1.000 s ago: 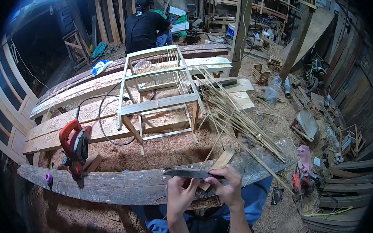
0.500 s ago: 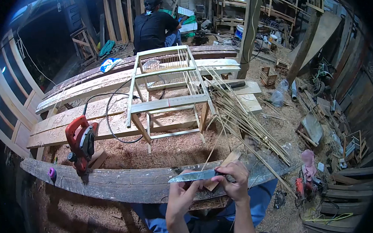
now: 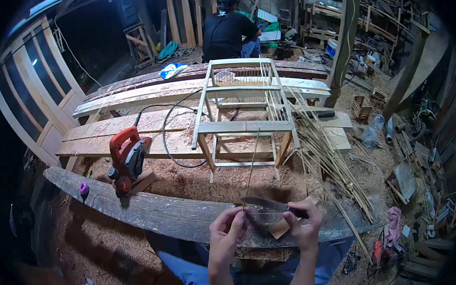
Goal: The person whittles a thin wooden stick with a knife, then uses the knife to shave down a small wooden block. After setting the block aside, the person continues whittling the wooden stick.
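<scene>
In my right hand [image 3: 305, 225] is a knife [image 3: 265, 203], its dark handle wrapped by my fingers and its blade pointing left. My left hand [image 3: 227, 235] pinches a thin wooden strip [image 3: 250, 172] near its lower end. The strip rises away from me, and its far end overlaps the front rail of a slatted wooden frame [image 3: 242, 126]. The blade tip is right by the strip, just above my left fingertips. Below the knife, a small wood block [image 3: 281, 228] lies on the worn plank [image 3: 180, 212] in front of me.
A red power planer [image 3: 127, 159] and a purple roll [image 3: 84, 189] rest at the plank's left. A bundle of thin strips [image 3: 334, 175] leans at right. Shavings cover the floor [image 3: 183, 182]. Another person [image 3: 229, 32] sits at the back, facing away.
The scene has shifted right and slightly down in view. The knife blade has moved from across my left fingers to beside the strip, and the strip now stands out clearly above my left hand.
</scene>
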`<action>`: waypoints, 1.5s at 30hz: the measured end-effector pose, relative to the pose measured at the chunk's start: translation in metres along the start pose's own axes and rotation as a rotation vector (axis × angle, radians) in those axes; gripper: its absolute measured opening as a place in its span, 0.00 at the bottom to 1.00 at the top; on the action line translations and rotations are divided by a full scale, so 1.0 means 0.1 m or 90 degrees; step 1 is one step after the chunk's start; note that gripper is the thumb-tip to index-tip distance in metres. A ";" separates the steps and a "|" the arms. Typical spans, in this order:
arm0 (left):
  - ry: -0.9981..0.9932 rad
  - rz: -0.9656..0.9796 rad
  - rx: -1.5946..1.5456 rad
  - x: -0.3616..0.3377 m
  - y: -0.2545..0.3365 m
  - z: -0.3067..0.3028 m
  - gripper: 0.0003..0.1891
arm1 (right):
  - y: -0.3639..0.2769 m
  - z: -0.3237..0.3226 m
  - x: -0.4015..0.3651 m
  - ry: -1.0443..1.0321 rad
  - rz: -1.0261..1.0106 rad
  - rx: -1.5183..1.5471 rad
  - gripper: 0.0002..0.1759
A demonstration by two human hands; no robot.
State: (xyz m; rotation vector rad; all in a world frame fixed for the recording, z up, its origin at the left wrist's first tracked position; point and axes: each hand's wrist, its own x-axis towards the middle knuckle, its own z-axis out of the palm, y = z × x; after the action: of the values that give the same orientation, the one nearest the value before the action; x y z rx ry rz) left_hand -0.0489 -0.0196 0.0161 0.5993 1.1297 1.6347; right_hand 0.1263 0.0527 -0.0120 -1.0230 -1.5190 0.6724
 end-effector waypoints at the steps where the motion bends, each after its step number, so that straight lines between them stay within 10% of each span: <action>1: 0.008 -0.003 0.003 0.01 -0.01 -0.02 0.07 | 0.02 0.04 -0.04 -0.034 -0.018 0.019 0.16; 26: -0.076 0.115 0.227 -0.02 -0.21 -0.01 0.08 | -0.10 0.16 -0.11 -0.105 -0.159 -0.018 0.14; 45: -0.026 -0.041 0.120 -0.12 0.09 -0.07 0.05 | 0.14 0.08 -0.04 0.030 -0.228 -0.111 0.12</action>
State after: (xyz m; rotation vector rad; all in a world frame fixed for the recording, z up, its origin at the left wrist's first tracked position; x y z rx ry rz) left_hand -0.0539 -0.0335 0.0228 0.7067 1.2684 1.4647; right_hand 0.1221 0.0564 -0.0278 -0.8559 -1.6856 0.2670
